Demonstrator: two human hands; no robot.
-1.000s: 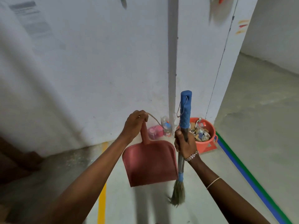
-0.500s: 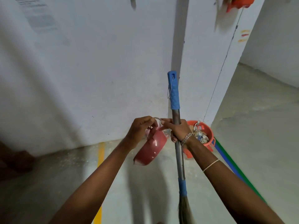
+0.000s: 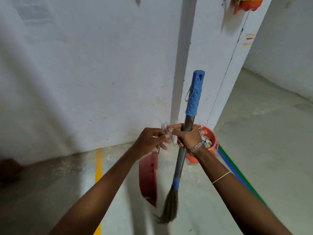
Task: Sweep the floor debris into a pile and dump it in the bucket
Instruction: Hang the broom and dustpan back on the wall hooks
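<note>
Blue-gripped metal broom (image 3: 179,161) stands clenched in the right hand (image 3: 186,136), red plastic dustpan (image 3: 148,177) dangles at six o'clock from the left hand (image 3: 150,139) pinching its cord (image 3: 158,148), orange debris-filled bucket (image 3: 212,138) sits at two o'clock: steady the pan before moving.

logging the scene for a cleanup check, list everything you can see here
broom: one, blue grip, grey shaft, brown bristles; upright at centre, bristles low by the floor
dustpan: one, red; hanging edge-on left of the broom from a thin cord
bucket: one, orange; on the floor by the wall corner, holding mixed litter
floor line: one, yellow; left of the dustpan
floor stripes: two, blue and green; running from the bucket
hanging object: one, orange and yellow; top right, cut off
bracelet: one, silver; right wrist
left hand: fingers pinch the cord
right hand: fingers grip the shaft
</note>
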